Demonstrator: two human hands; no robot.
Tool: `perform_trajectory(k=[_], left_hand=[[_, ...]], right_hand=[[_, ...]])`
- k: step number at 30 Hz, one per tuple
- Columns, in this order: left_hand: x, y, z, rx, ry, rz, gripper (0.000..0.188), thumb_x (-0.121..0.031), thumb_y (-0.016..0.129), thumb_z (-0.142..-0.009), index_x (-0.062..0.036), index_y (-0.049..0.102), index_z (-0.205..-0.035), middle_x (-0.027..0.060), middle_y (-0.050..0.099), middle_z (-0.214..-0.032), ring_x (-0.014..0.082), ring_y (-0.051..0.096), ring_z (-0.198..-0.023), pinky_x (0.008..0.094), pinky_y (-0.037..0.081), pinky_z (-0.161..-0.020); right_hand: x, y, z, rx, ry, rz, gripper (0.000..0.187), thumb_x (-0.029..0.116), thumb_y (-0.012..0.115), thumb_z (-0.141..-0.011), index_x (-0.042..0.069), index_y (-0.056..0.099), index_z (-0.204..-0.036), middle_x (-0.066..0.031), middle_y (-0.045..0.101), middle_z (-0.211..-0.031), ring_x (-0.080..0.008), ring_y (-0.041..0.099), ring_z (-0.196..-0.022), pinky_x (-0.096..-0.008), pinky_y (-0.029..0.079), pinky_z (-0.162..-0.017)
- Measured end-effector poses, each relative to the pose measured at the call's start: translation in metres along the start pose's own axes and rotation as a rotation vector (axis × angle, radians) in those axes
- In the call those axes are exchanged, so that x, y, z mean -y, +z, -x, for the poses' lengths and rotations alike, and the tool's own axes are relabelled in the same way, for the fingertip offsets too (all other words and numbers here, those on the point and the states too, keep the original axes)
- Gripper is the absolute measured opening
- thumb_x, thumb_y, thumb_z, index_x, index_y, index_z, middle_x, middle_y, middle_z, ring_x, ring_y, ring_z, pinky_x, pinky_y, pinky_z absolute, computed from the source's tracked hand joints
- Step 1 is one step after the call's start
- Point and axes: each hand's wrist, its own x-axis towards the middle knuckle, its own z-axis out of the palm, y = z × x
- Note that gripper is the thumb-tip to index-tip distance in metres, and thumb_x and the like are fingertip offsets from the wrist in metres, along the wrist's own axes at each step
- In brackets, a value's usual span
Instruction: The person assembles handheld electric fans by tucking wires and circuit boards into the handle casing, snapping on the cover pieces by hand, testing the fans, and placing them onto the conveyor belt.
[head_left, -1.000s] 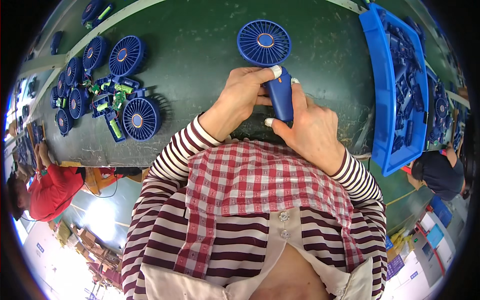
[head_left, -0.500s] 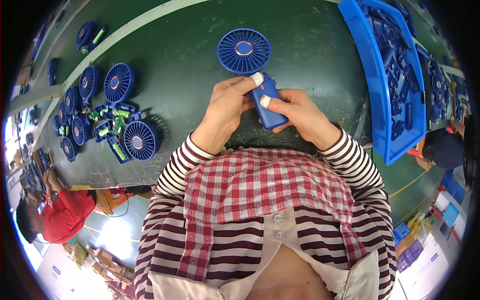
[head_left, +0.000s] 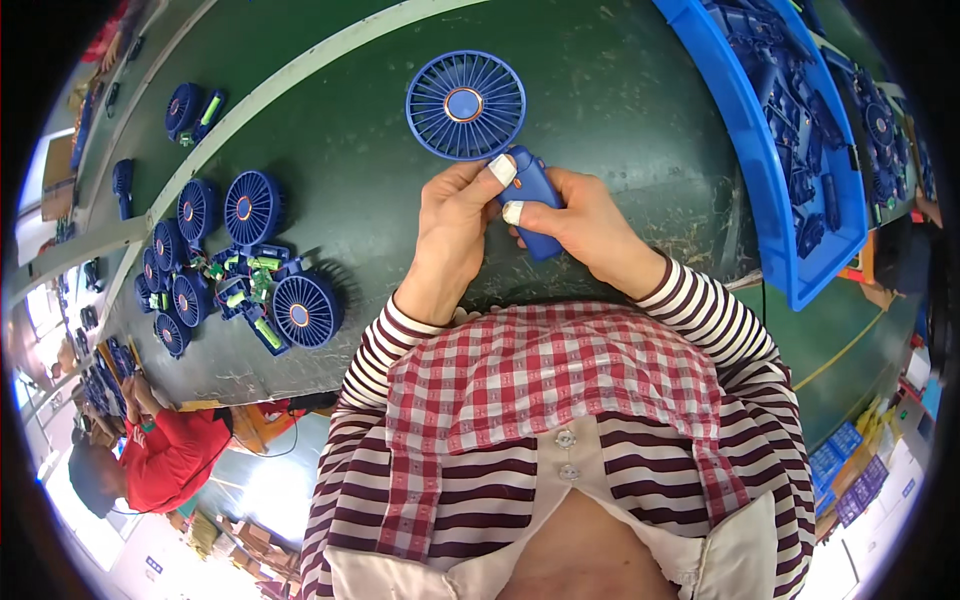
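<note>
Both of my hands hold a blue handheld fan (head_left: 537, 183) above the table, its round slatted head pointing away from me. My left hand (head_left: 447, 225) grips the neck, with a white-wrapped thumb pressed at the top of the handle near a small orange button. Lower down, my right hand (head_left: 597, 228) closes around the handle, its thumb, also wrapped in white, lying across the front. The fingers behind the handle are mostly hidden.
Left on the green table (head_left: 380, 200) lies a cluster of opened fans (head_left: 303, 311) with green batteries and circuit boards showing. A blue bin (head_left: 777, 235) of dark blue parts stands at the right. A co-worker in a red top (head_left: 175, 460) sits at the lower left.
The fan head has swung slightly left and looks larger, its handle turned a little in my hands. Both hands keep their grip. The whole view has shifted, moving the side objects in the picture.
</note>
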Motion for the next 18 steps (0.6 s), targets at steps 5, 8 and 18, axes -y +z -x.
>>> perform_trajectory(k=[5, 8, 18], left_hand=[[-0.0044, 0.0023, 0.0062, 0.142, 0.132, -0.035, 0.041, -0.012, 0.063, -0.082, 0.0089, 0.051, -0.114, 0.0192, 0.06, -0.108, 0.0221, 0.059, -0.096, 0.0339, 0.046, -0.088], [-0.0053, 0.0022, 0.0062, 0.153, 0.126, -0.036, 0.044, -0.006, 0.065, -0.078, 0.0088, 0.049, -0.116, 0.0193, 0.06, -0.108, 0.022, 0.059, -0.097, 0.0336, 0.046, -0.088], [0.0031, 0.0031, 0.0011, 0.076, 0.178, 0.021, 0.03, 0.003, 0.064, -0.073, 0.0074, 0.059, -0.102, 0.011, 0.065, -0.088, 0.0145, 0.061, -0.074, 0.0258, 0.05, -0.069]], right_hand=[[0.0076, -0.0005, 0.0031, -0.018, -0.056, 0.237, 0.032, 0.015, 0.065, -0.076, -0.004, 0.056, -0.1, -0.0052, 0.06, -0.081, -0.008, 0.055, -0.07, -0.0226, 0.046, -0.061], [0.006, -0.0012, 0.0034, -0.05, -0.098, 0.25, 0.031, 0.013, 0.065, -0.075, -0.003, 0.057, -0.101, -0.0036, 0.06, -0.079, -0.0067, 0.053, -0.069, -0.0222, 0.045, -0.06], [0.0084, 0.0027, 0.0022, -0.119, -0.116, 0.351, 0.03, 0.015, 0.067, -0.072, -0.003, 0.059, -0.095, -0.0025, 0.058, -0.07, -0.0064, 0.051, -0.062, -0.0229, 0.043, -0.054]])
